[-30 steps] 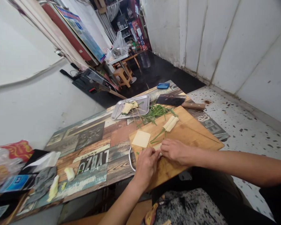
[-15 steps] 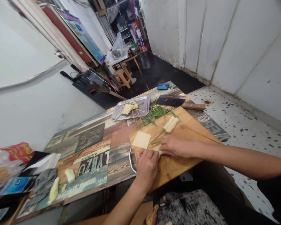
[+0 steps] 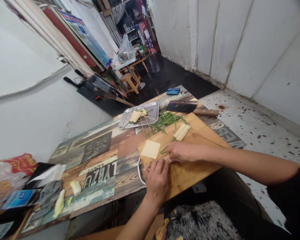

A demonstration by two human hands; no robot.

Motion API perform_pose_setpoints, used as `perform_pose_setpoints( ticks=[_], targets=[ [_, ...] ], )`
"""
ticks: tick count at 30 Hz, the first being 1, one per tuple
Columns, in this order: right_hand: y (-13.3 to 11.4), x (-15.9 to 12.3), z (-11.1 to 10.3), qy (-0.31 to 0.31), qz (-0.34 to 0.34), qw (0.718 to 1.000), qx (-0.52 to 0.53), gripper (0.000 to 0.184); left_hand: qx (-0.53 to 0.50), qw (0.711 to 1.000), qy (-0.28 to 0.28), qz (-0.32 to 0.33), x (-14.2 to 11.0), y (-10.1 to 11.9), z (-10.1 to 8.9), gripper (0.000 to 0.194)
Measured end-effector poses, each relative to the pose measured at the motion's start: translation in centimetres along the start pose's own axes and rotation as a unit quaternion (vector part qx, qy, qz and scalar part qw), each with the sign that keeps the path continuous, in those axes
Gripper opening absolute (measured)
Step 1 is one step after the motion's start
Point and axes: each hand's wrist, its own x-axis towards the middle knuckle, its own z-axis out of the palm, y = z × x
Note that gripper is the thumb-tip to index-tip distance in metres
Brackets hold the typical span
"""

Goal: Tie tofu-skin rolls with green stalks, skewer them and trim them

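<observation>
My left hand (image 3: 157, 178) and my right hand (image 3: 181, 151) meet at the near left part of a wooden cutting board (image 3: 202, 146). Both have their fingers curled down on a small pale roll that is almost wholly hidden beneath them. A flat pale square sheet (image 3: 150, 149) lies just beyond my left hand. Two finished pale rolls (image 3: 182, 132) lie further back on the board, beside a pile of green chives (image 3: 166, 120).
A metal tray (image 3: 152, 115) with rolled pieces and thin sticks sits behind the board. A cleaver (image 3: 187, 107) with a wooden handle lies at the far right, a blue object (image 3: 173, 91) beyond it. Bags and wrappers (image 3: 15, 186) crowd the left end of the patterned table (image 3: 97, 156).
Both hands have crept slightly forward over the board while staying closed over the small roll. The pale piece between them shows less now.
</observation>
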Motion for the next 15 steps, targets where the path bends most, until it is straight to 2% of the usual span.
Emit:
perform_pose_setpoints(
  ticks=[2, 6, 9, 12, 15],
  targets=[
    [-0.3, -0.2, -0.2, -0.015, 0.006, 1.0, -0.025, 0.034, -0.035, 0.999, -0.038, 0.003, 0.5, -0.9, 0.3, 0.023],
    [-1.7, -1.4, 0.1, 0.06, 0.034, 0.994, -0.083, 0.028, -0.113, 0.985, -0.126, -0.008, 2.1, -2.6, 0.4, 0.028],
    [-2.0, -1.7, 0.7, 0.066, 0.03, 0.993, -0.089, 0.029, -0.105, 0.983, -0.151, -0.005, 2.9, -2.6, 0.1, 0.031],
    [-1.4, -1.2, 0.9, 0.053, 0.031, 0.995, -0.082, 0.028, -0.024, 0.992, -0.126, 0.016, 2.7, -1.7, 0.1, 0.018],
    [-1.1, -0.6, 0.8, 0.04, 0.036, 0.995, -0.079, 0.026, 0.002, 0.998, -0.047, 0.036, 1.9, -0.9, 0.8, 0.025]
  ],
)
